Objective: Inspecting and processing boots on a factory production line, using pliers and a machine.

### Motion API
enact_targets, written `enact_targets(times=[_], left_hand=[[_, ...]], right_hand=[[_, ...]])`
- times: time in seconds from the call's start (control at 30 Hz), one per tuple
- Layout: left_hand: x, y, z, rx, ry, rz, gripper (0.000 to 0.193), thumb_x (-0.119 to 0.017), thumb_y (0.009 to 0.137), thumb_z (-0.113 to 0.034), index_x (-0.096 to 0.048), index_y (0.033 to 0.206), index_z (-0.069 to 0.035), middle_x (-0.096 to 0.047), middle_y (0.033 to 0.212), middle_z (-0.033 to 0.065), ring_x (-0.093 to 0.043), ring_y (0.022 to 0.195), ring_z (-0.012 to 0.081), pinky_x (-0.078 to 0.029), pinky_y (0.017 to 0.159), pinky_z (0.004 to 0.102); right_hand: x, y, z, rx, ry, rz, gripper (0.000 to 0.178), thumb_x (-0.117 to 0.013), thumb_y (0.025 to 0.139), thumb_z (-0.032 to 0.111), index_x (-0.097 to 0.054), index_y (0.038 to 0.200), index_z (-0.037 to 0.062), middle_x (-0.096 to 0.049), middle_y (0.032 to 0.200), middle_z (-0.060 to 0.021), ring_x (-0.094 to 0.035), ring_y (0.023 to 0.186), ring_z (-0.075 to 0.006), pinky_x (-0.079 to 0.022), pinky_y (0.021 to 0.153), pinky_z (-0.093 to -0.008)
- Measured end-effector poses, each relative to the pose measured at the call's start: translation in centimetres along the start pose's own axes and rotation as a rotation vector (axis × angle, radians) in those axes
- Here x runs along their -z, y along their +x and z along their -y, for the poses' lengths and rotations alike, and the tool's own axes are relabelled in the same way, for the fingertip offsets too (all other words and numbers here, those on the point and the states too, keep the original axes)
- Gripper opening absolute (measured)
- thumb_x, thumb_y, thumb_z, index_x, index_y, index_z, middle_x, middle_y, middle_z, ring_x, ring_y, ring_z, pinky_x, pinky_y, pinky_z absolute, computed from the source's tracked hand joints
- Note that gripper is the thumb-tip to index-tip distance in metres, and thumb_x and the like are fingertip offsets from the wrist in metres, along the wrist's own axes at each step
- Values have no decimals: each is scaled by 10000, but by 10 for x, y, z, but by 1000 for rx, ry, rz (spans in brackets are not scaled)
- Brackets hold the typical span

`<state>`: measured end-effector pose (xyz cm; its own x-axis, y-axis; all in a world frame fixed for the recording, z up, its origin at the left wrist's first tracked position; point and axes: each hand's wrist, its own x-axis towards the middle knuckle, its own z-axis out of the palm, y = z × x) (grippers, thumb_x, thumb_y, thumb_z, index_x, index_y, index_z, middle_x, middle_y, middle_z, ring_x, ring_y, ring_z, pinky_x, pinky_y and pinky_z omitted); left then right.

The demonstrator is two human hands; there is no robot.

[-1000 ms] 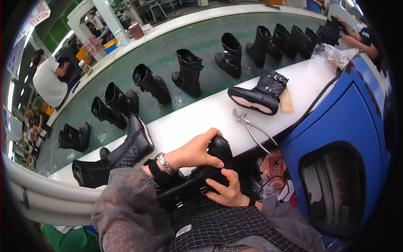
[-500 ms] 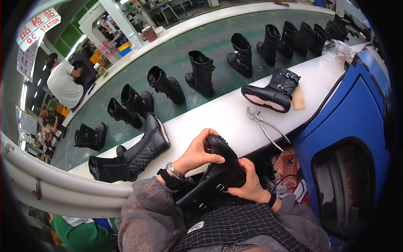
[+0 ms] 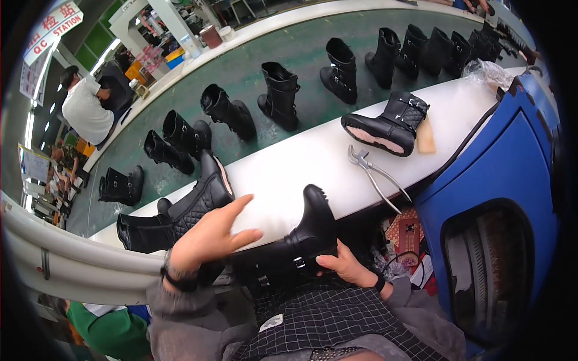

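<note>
A black buckled boot [image 3: 310, 225] rests against my lap at the bench edge, its toe pointing up and away from me. My right hand [image 3: 349, 265] grips the boot near its heel, thumb on the near side by a buckle. Off the boot, my left hand [image 3: 214, 234] is in the air with fingers and thumb spread and nothing in it. Just beyond that hand, black quilted boots [image 3: 198, 207] lie on the white bench. To the right are metal pincers [image 3: 367, 165] with spread handles and another boot [image 3: 388, 126] on its side, showing a pinkish sole.
Several black boots [image 3: 280, 96] stand in a row on the green conveyor belt [image 3: 241, 60] behind the white bench [image 3: 274, 165]. A blue machine [image 3: 487, 174] rises at my right. White pipes [image 3: 78, 259] run along my left. A person in a white shirt [image 3: 87, 111] sits at the far left.
My left hand has let go of the boot and moved left, fingers spread. The right hand still holds the boot, now with its toe and tread exposed. The view has shifted slightly.
</note>
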<state>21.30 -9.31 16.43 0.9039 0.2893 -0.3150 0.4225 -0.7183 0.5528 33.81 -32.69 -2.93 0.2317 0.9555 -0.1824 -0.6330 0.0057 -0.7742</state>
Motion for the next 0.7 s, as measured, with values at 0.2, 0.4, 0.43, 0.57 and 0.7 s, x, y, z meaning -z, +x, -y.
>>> enact_targets(times=[0.2, 0.4, 0.43, 0.57, 0.7], left_hand=[[-71, -34, -54, -98, 295, -338, 978, -788, 722, -415, -304, 1407, 87, -415, 1386, 297, -366, 1343, 424, -127, 1119, 603], [-120, 70, -32, 17, 178, -385, 842, -748, 726, -308, -361, 1335, 126, -545, 1157, 287, -541, 1058, 416, -364, 964, 538], [-121, 74, -29, -20, 187, -399, 842, -748, 726, -308, -361, 1335, 126, -545, 1157, 287, -541, 1058, 416, -364, 964, 538], [-122, 71, -25, -194, 333, -355, 771, -726, 710, -194, -380, 1322, 122, -553, 1085, 242, -542, 981, 374, -397, 899, 463], [-120, 70, -25, -271, 348, -364, 766, -733, 680, -157, -396, 1314, 110, -544, 1092, 225, -531, 978, 358, -393, 898, 449]], right_hand=[[-16, 18, -9, 114, 5, -114, 643, -648, 898, 222, -292, 1400, 37, -494, 1245, -94, -523, 1083, -158, -490, 877, -305], [-23, 3, 32, 20, -757, 63, 341, -672, 870, 301, -612, 969, -19, -667, 876, -166, -662, 856, -276, -513, 753, -355], [-19, -4, 45, 113, -987, 20, 295, -686, 838, 265, -637, 922, -14, -670, 832, -129, -653, 785, -292, -518, 709, -387], [18, -24, 101, 650, -1509, -651, 495, -742, 648, 83, -582, 1107, -10, -566, 1122, -192, -519, 1061, -364, -420, 933, -434], [50, -6, 129, 418, -1782, -722, 712, -684, 675, 80, -426, 1329, -35, -451, 1260, -246, -426, 1173, -414, -388, 965, -486]])
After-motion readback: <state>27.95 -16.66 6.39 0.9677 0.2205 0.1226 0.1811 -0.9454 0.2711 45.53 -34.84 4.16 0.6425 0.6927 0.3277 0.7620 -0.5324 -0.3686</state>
